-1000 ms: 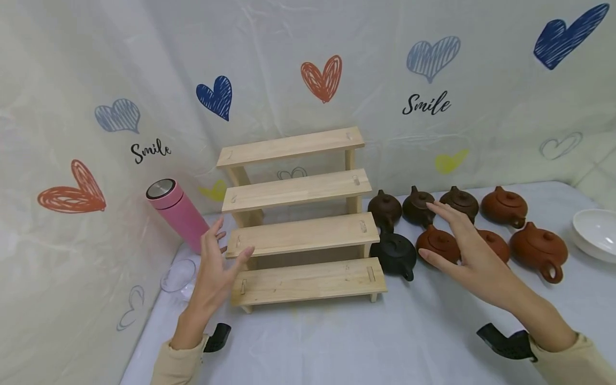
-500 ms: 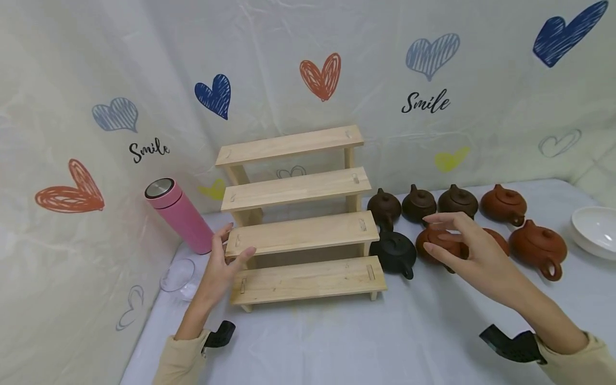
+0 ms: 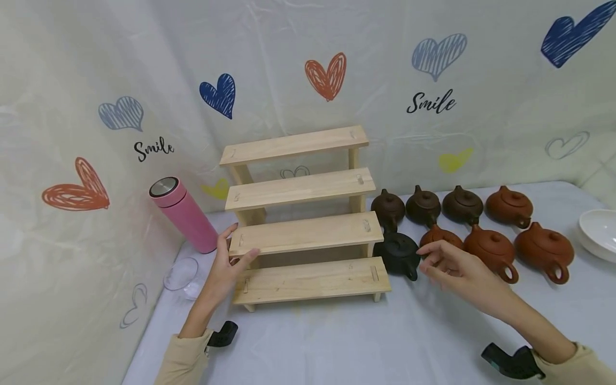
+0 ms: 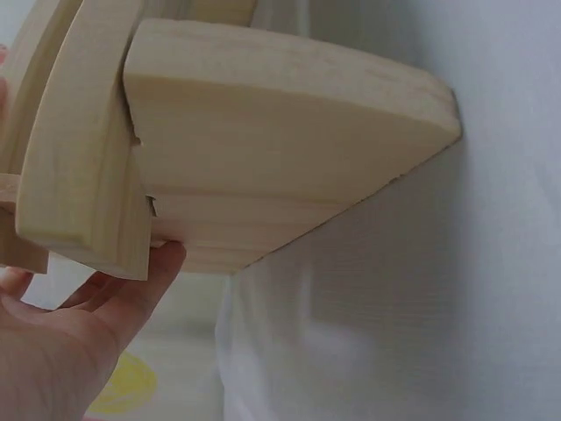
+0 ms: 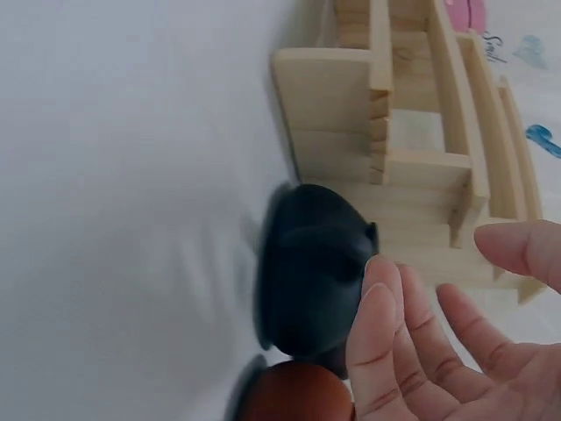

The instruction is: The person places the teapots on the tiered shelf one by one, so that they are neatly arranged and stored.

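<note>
The four-tier stand of pale bare wood [image 3: 303, 234] is standing left of centre; my left hand [image 3: 226, 270] is gripping its second-lowest shelf at the left end. My right hand [image 3: 464, 278] is hovering, fingers loosely bent, thumb slightly apart, right of the round matte-black pottery teapot [image 3: 397, 251], which is sitting just beside the stand's near right end. Whether my fingertips are touching it, I cannot tell.

Hazards: the teapots are sitting close, so a stray knuckle could be tipping a neighbour; pulling the shelf could be dragging the stand into the black pot.

Count: one stand, eight teapots (one black, three dark brown [image 3: 462, 204], four reddish-brown [image 3: 544, 250]).
</note>
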Motion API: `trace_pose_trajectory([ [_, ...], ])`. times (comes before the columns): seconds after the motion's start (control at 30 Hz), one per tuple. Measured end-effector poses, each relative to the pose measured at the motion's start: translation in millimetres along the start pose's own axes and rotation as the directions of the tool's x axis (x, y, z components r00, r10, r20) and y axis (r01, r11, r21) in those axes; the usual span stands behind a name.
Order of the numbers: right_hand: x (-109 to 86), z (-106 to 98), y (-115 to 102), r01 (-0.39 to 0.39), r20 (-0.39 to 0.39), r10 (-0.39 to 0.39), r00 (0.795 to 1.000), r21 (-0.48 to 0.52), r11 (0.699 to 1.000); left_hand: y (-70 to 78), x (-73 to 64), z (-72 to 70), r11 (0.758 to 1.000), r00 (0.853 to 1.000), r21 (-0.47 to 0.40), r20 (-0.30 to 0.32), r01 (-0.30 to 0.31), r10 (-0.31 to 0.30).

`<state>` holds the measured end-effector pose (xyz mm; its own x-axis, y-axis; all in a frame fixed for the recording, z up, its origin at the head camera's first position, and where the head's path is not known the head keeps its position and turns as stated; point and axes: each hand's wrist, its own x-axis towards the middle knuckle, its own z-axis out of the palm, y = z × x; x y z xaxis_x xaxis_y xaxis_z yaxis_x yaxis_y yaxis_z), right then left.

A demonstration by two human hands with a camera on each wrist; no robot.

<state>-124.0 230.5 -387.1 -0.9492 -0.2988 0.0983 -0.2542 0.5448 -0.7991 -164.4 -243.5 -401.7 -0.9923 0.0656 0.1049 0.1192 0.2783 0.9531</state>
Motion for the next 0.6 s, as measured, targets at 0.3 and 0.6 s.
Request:
trace_pose_trajectory([
  [0.3, -0.1, 13.6, 14.6, -0.129, 0.114, 0.114, 0.987, 0.137, 0.982, 0.7, 0.4, -0.6, 1.000, 1.000, -0.009, 0.000, 0.000, 0.000],
  [0.6, 5.2, 21.4, 26.3, -0.257, 0.251, 0.181, 0.951, 0.314, 0.914, 0.8, 0.5, 1.3, 1.000, 1.000, -0.004, -0.003, 0.012, -0.012],
])
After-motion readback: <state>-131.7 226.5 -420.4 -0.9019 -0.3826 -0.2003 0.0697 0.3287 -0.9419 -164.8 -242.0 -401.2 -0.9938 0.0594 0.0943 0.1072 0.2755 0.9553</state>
